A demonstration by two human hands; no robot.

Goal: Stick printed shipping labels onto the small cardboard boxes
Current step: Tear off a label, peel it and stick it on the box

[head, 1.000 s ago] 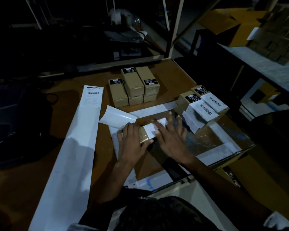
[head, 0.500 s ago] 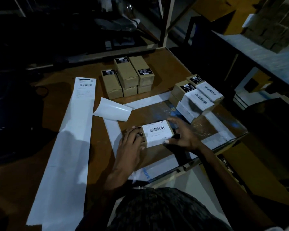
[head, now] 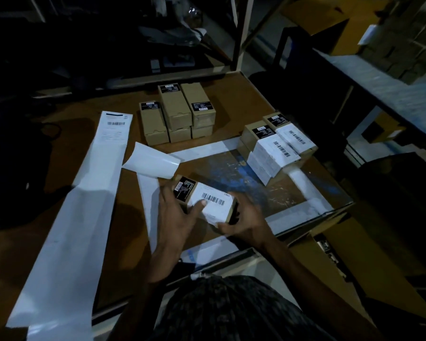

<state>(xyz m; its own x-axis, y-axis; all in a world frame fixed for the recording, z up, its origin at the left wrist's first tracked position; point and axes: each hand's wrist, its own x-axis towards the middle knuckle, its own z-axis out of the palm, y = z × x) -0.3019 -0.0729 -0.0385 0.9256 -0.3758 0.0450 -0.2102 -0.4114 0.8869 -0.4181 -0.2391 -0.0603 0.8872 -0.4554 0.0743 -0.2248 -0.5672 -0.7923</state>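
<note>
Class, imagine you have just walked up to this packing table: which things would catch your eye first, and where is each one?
First, the small cardboard box with a white barcode label, held low in the middle between the left hand and right hand. Next, the long white label strip running down the table's left side. Then two groups of boxes: unlabelled boxes at the back, labelled boxes stacked to the right.

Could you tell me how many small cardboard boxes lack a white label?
5 brown cardboard boxes at the back: one left, two atop two; others may be hidden.
</note>
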